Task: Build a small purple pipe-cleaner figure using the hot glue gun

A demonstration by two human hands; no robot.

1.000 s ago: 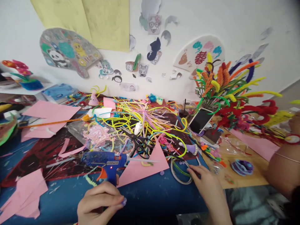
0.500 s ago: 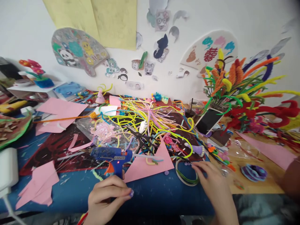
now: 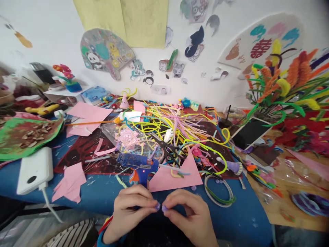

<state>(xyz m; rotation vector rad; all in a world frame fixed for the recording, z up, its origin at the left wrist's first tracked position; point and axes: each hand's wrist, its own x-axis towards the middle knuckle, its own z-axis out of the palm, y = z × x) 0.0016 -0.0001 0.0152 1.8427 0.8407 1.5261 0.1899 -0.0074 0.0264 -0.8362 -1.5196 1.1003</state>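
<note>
My left hand (image 3: pixel 132 210) and my right hand (image 3: pixel 189 214) meet at the near edge of the blue-covered table (image 3: pixel 102 193), fingertips pinched together and almost touching. Whatever they pinch is too small to make out; only purple fingertips show there. Just beyond my left hand a blue hot-glue gun (image 3: pixel 136 164) stands with its red light on. A pink paper triangle (image 3: pixel 177 175) lies beside it. To the right of my right hand lies a green-and-white ring (image 3: pixel 219 191).
Black scissors (image 3: pixel 168 151) lie in a heap of coloured pipe cleaners (image 3: pixel 167 125). A white power block (image 3: pixel 34 170) with a cable sits left. A phone (image 3: pixel 250 132), a pipe-cleaner bouquet (image 3: pixel 288 89) and a purple coil (image 3: pixel 312 203) are right. Pink paper scraps (image 3: pixel 69 182) lie about.
My right hand left the ring and came back to meet my left hand near the table's edge. The view has swung to the left and down.
</note>
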